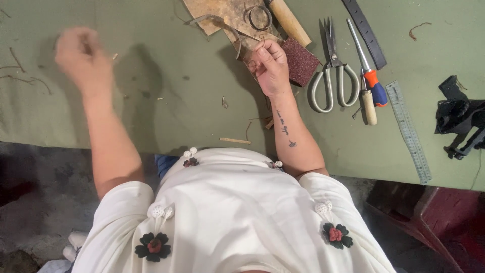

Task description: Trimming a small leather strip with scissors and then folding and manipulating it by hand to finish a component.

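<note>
Even, fairly bright light falls from above on the green table (166, 106), soft and without glare. The left hand (81, 58) is smeared by motion blur — fingers unreadable — and throws a broad, soft shadow to its right. The right hand (270, 65) is sharp, with a dark shadow along its left side. Scissors (331, 71) and ruler (409, 131) show crisp edges. The floor below the table edge sits dim, and the lower corners darken — the ruler bends slightly with wide-angle distortion.

Grey-handled shears (334, 76), steel ruler (410, 132), screwdriver (368, 68), sandpaper block (300, 61)
</note>
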